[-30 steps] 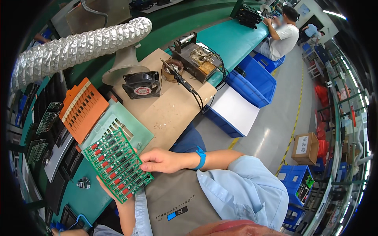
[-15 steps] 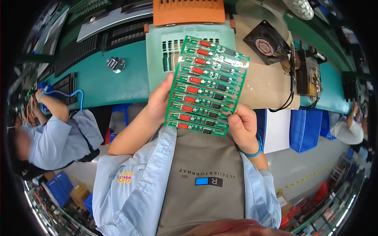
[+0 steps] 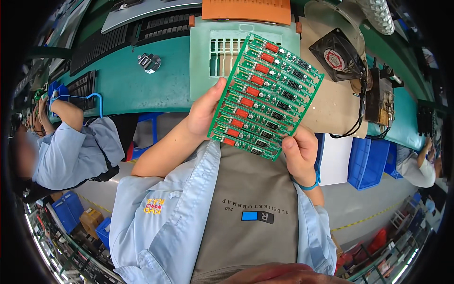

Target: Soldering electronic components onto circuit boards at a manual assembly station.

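Between my two hands is a green circuit board panel (image 3: 267,102), tilted with its top leaning right. It is made of several narrow strips, each bearing a red component and a small black digit display. My left hand (image 3: 206,110) is closed on the panel's left edge, its fingers partly behind the board. At the lower right edge, my right hand (image 3: 301,154) pinches the panel with the thumb on the front face. A light green plastic fixture (image 3: 201,61) with a slotted opening lies on the bench beyond the board.
A black fan (image 3: 336,54) sits on a brown sheet (image 3: 326,111) at the right, cables beside it. On the green bench mat (image 3: 120,90) stands a small metal part (image 3: 149,62). Blue bins (image 3: 365,165) are below the bench edge. Other people work at far left and far right.
The panel has turned a little clockwise, and both hands still hold it. My view has shifted, so the bench things appear displaced. Glare on the upper strips is gone.
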{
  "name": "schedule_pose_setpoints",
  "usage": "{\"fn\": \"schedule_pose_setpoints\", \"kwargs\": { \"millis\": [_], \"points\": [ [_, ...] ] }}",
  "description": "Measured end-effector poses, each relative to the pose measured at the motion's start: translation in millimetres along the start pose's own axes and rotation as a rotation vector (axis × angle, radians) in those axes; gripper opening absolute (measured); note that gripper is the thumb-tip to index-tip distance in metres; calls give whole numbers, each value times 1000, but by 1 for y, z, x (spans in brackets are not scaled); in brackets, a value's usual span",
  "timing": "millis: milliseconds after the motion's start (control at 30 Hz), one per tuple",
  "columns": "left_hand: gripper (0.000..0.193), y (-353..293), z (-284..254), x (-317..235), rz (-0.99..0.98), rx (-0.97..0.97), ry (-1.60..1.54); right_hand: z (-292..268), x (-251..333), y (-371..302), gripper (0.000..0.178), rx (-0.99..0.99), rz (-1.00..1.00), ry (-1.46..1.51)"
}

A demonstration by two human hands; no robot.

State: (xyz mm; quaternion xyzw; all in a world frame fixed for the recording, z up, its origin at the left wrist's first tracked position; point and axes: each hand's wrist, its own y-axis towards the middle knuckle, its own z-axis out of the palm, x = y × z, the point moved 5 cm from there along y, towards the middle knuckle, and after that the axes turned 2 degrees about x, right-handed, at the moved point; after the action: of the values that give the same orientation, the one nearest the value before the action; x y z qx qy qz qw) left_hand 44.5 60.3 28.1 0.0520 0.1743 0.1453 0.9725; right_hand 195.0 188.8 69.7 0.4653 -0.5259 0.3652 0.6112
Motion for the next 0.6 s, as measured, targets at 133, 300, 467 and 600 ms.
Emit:
{"fn": "schedule_pose_setpoints", "kwargs": {
  "millis": [133, 300, 467, 600],
  "points": [
    [58, 0, 1, -3, -36, -71, 170, 1, -1, 1, 19, -27, -18, -9],
    [61, 1, 1, -1, -9, -41, 67, 1, -1, 1, 19, -1, -10, -37],
    [60, 8, 8, -1, -21, -35, 71, 2, 3, 2, 19, -30, -48, -34],
    [60, 8, 8, 0, -40, -113, 70, -1, 1, 0, 19, -32, 0, -11]
  ]
}}
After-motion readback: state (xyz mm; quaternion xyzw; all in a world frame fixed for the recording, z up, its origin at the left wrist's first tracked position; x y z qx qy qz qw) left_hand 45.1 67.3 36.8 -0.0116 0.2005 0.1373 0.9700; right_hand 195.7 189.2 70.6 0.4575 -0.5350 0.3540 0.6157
